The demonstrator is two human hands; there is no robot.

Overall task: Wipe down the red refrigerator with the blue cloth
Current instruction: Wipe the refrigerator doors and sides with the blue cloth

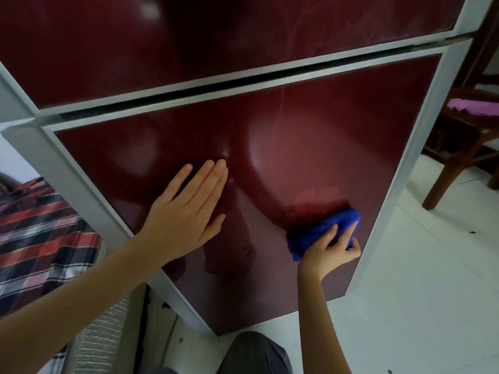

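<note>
The red refrigerator [310, 125] fills most of the view, with glossy dark red doors framed in silver. My left hand [186, 209] lies flat on the lower door, fingers straight and pointing up to the right. My right hand [332, 249] grips a bunched blue cloth [318, 230] and presses it against the lower door near its right edge, low down. A faint smeared patch shows on the door just above the cloth.
A wooden chair [464, 147] with a pink cushion stands to the right on the white tiled floor [418, 292]. A plaid fabric [40, 238] lies at the left beside the fridge. My knee [256, 352] shows at the bottom.
</note>
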